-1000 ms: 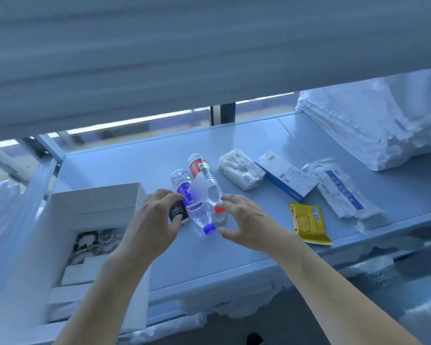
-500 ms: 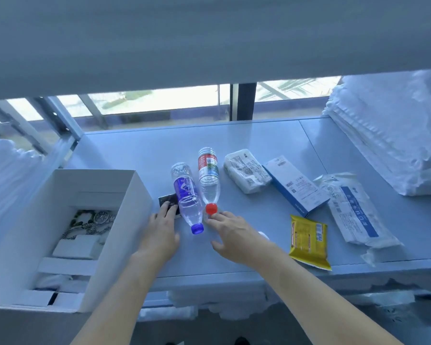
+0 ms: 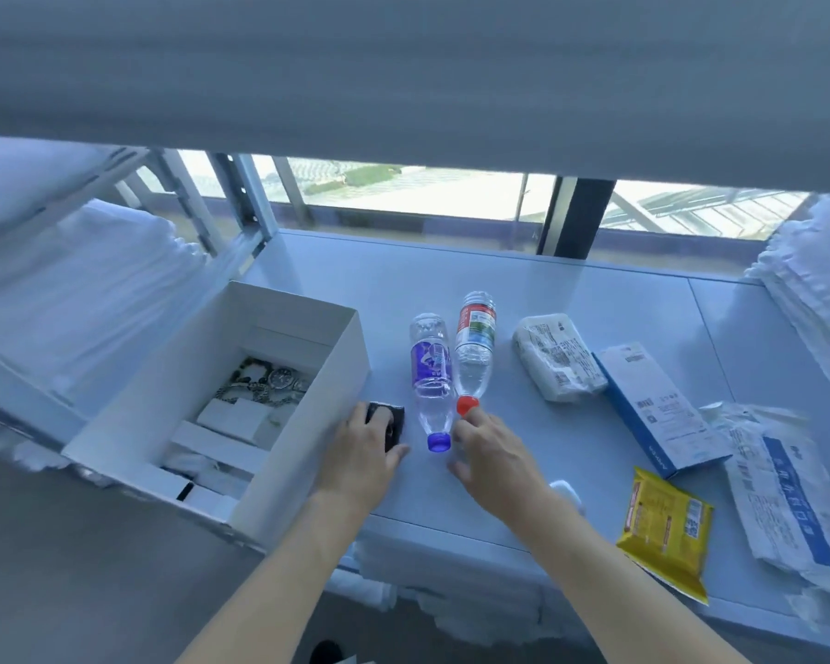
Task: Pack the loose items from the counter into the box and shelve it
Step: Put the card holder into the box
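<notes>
Box [image 3: 279,472]: white card, rectangular, open-topped, at counter's [image 3: 595,304] left end.
Bottles: two clear plastic cylinders, lying side by side; purple-labelled [image 3: 431,376], red-capped [image 3: 473,349].
Left hand [image 3: 363,452]: fingers together, pressing a small black item [image 3: 394,419] beside the box.
Right hand [image 3: 492,452]: fingers loosely spread, fingertip touching the red cap [image 3: 467,404].

Purple-labelled bottle [image 3: 431,376], red-capped bottle [image 3: 473,347], yellow packet [image 3: 664,529], white box [image 3: 303,443]

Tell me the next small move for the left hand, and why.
Probably curl the fingers round the black item and lift it into the box. The left hand already rests on it, right beside the open box, while the right hand only touches the bottles' caps.
</notes>
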### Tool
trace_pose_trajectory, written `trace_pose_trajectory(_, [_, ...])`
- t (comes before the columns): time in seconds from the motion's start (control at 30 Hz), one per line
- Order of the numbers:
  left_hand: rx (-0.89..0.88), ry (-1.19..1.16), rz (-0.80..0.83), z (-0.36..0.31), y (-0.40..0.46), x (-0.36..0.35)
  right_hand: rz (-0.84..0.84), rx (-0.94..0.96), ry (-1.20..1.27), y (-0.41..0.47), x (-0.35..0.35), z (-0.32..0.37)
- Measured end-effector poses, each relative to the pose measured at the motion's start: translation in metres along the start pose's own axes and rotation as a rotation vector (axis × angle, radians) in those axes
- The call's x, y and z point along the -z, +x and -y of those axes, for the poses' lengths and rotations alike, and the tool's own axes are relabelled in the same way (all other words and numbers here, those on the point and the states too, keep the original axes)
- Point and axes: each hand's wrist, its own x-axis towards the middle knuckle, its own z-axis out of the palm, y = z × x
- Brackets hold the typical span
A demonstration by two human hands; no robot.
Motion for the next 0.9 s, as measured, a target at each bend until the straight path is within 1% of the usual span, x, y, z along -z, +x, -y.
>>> trace_pose_trajectory(0.1, [0.031, 0.008, 0.007, -0.002, -0.006, 0.002, -0.091, -0.028, 0.114, 0.000, -0.001, 0.002])
trace_pose_trajectory(0.2, [0.040, -0.006, 0.046, -0.008, -0.014, 0.012, -0.120, -0.059, 0.161, -0.002, -0.001, 0.004])
trace_pose_trajectory(0.27, [0.007, -0.055, 0.027, -0.014, -0.020, 0.024, -0.123, -0.084, 0.158, -0.002, 0.001, 0.005])
trace_pose_trajectory(0.37, [-0.102, -0.143, -0.055, -0.024, -0.037, 0.055, -0.143, -0.111, 0.133, -0.002, 0.012, 0.006])
trace_pose_trajectory(0.43, [-0.173, -0.190, -0.117, -0.028, -0.050, 0.082, -0.197, -0.115, 0.134, 0.000, 0.024, 0.011])
trace_pose_trajectory(0.5, [-0.203, -0.247, -0.185, -0.027, -0.060, 0.116, -0.250, -0.109, 0.165, 0.004, 0.038, 0.024])
trace_pose_trajectory(0.57, [-0.187, -0.311, -0.268, -0.015, -0.062, 0.153, -0.290, -0.090, 0.213, 0.010, 0.053, 0.042])
trace_pose_trajectory(0.63, [-0.108, -0.359, -0.333, 0.010, -0.053, 0.187, -0.325, -0.065, 0.266, 0.018, 0.067, 0.061])
trace_pose_trajectory(0.7, [-0.006, -0.334, -0.306, 0.042, -0.034, 0.213, -0.350, -0.029, 0.303, 0.027, 0.079, 0.081])
trace_pose_trajectory(0.77, [0.062, -0.259, -0.227, 0.074, -0.014, 0.226, -0.358, 0.011, 0.327, 0.035, 0.087, 0.103])
trace_pose_trajectory(0.83, [0.036, -0.212, -0.149, 0.098, 0.005, 0.224, -0.362, 0.036, 0.358, 0.043, 0.091, 0.124])
trace_pose_trajectory(0.9, [-0.068, -0.202, -0.021, 0.115, 0.022, 0.213, -0.362, 0.055, 0.388, 0.050, 0.093, 0.143])
